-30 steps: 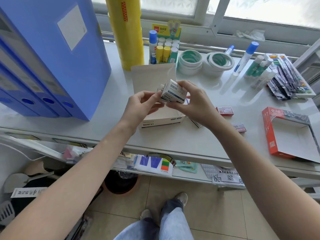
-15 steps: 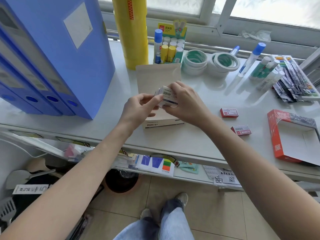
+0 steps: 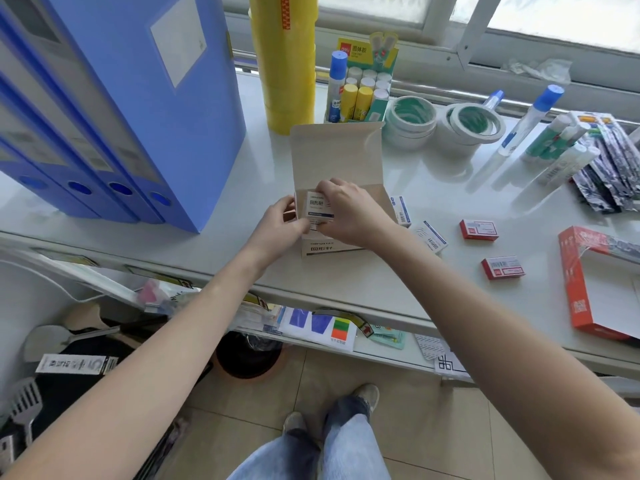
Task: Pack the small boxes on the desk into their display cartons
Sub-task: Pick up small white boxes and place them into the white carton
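Head view, both hands [image 3: 349,211] holding box [image 3: 319,208] over carton [image 3: 341,157]

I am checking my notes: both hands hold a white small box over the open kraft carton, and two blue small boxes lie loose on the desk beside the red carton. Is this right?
Not quite. The head view shows those two loose small boxes beside the red carton are red, not blue. The rest holds: left hand and right hand hold the white box over the kraft carton.

small box [image 3: 319,208]: 回形针 | carton front [image 3: 322,248]: 回形针 | glue display [image 3: 360,50]: likely "deli"
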